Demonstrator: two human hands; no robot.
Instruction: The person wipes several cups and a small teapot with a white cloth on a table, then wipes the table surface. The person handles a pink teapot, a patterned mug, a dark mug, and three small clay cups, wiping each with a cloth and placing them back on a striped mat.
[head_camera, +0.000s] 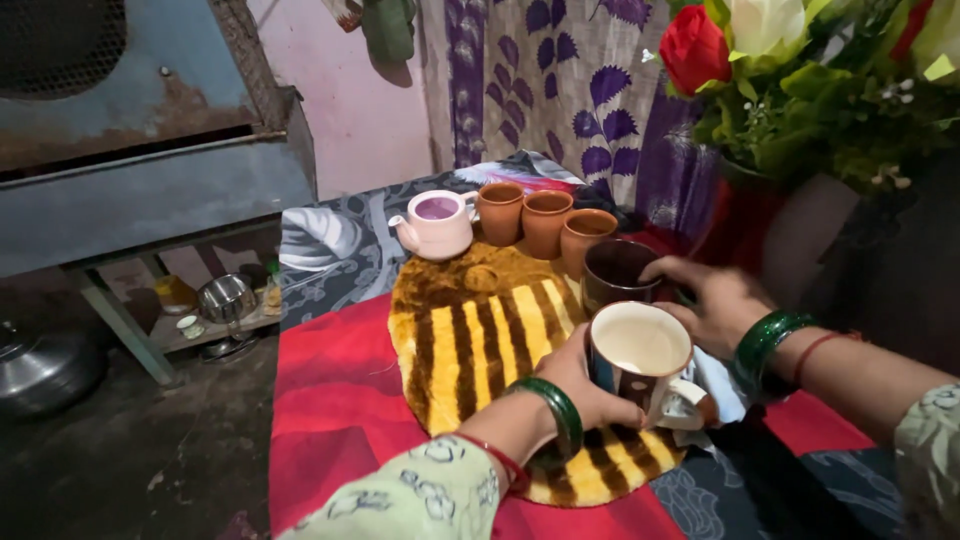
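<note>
Head camera looked down on a surface draped in red cloth (340, 390), on which lay a round furry mat (470, 340) striped in yellow and brown. The left hand (585, 385) was wrapped around a patterned mug (640, 365) with a pale inside, fingers curled on its left wall so that the hand was clamped on it; the mug stood or hung just above the near right edge of the mat, its white handle pointing right, and whether its base touched the mat could not be told. The right hand (715, 300) reached in from the right, its fingers laid against the rim and side of a dark mug (615, 272) that stood just behind the patterned one; the fingers were bent around it, but how firmly they gripped could not be told. Both wrists wore green bangles and a thin red thread, and the left sleeve was pale green with a printed pattern. Behind the dark mug three clay cups (545, 218) stood in a close row, and just left of them sat a small pink teapot (435, 222) with its lid off. A bunch of flowers (790, 70) with a red and a white rose rose at the upper right. At the left stood a blue metal cabinet (140, 150), with a steel pot (225, 298) on a low shelf below it.
</note>
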